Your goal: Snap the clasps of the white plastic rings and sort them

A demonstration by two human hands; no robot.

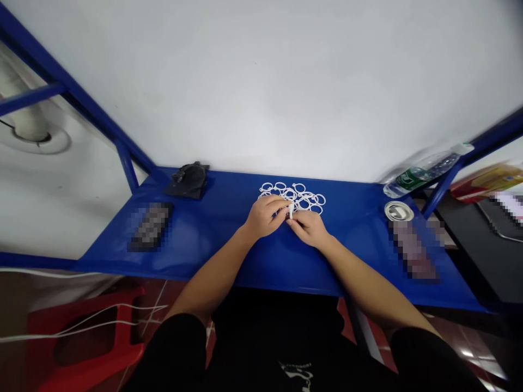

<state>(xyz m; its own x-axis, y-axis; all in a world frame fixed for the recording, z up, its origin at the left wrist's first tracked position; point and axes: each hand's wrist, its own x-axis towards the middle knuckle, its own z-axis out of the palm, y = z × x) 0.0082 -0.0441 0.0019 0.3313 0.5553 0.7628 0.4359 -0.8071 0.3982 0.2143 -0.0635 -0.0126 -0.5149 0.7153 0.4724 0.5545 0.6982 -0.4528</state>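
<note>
Both hands are meeting at the middle of the blue table [212, 239]. The left hand [266, 215] and the right hand [309, 226] are pinching one small white piece [290, 210] between their fingertips, just in front of a loose heap of white rings [300, 197]. It's looking thin, smooth and plastic-like, so probably feather-light, slightly springy and slippery. Taking it by the rim with the fingertips seems best. A clear bottle [425, 173] is lying far right, and a black pouch [188, 179] is sitting far left.
</note>
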